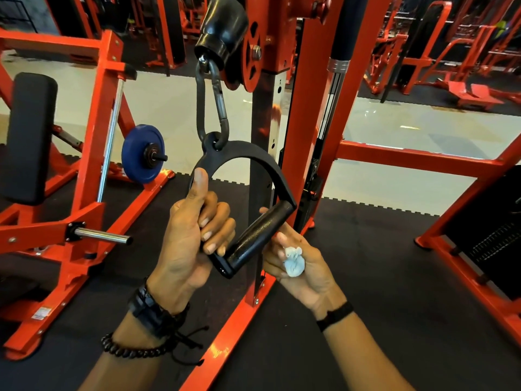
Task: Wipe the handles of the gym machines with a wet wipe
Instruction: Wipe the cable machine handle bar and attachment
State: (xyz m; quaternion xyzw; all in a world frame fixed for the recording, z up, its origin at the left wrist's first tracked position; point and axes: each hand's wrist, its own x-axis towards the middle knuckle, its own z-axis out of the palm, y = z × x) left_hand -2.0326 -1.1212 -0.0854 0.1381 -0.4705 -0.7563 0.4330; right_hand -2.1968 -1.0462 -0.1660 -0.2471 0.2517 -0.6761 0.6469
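Machines in red steel crowd the view: a plate-loaded frame (93, 142) on the left carries a black pad (28, 136), a blue plate (141, 153) on a peg, and a bare chrome peg (104, 235) pointing toward the middle. Behind the hands rises the red upright (307, 108) of a cable station, with a pulley (251, 57) and a black stopper (222, 26) near the top. Black mat (366, 277) covers the near floor, pale floor lies beyond.

From the stopper a carabiner (211, 105) hangs and hooks the black stirrup handle (253, 230) in front of the upright. Its arched strap curves upward; the grip bar's long axis runs diagonally, low end toward the lower left, high end toward the upper right.

Left hand (191, 235) grips the strap's left side near the bar's low end, thumb laid up along the strap. Right hand (296, 261) sits just under the bar's upper half, pinching a balled pale-blue wipe (293, 263) against the palm with its thumb; fingertips reach behind the bar. Both wrists wear dark bands.
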